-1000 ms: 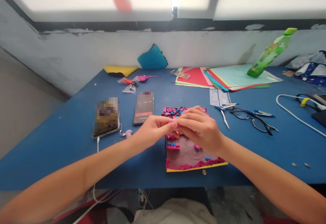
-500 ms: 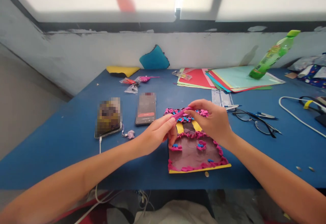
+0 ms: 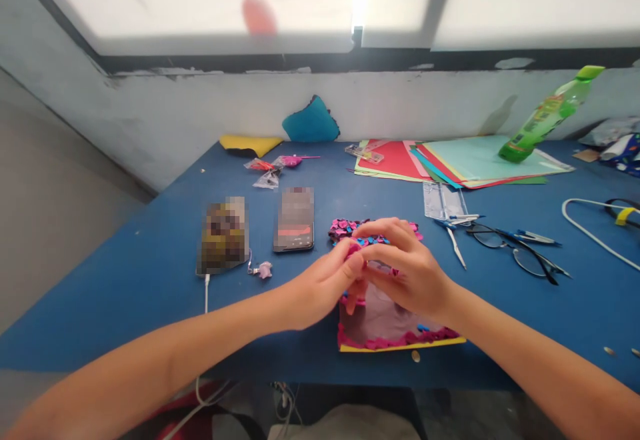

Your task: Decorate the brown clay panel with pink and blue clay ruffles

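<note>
A craft card [image 3: 387,323] with a yellow backing, a dark middle and pink ruffled edging lies flat near the table's front edge, dotted with small pink and blue pieces. My left hand [image 3: 323,287] and my right hand [image 3: 407,270] meet over its upper half, fingers pinched together on a small pink strip [image 3: 354,249]. The hands hide the card's middle. Its top band of pink and blue bits [image 3: 345,228] shows just beyond my fingers.
Two phones [image 3: 223,235] [image 3: 295,219] lie left of the card, one on a white cable. Glasses [image 3: 520,248], tweezers [image 3: 454,243] and a clear ruler [image 3: 440,200] sit to the right. Coloured paper sheets [image 3: 450,158], a green bottle [image 3: 547,117] and foam pieces [image 3: 310,122] line the wall.
Half a second ago my hands held the pink strip stretched out above the card's top. They have now come down and together over the card, covering its middle.
</note>
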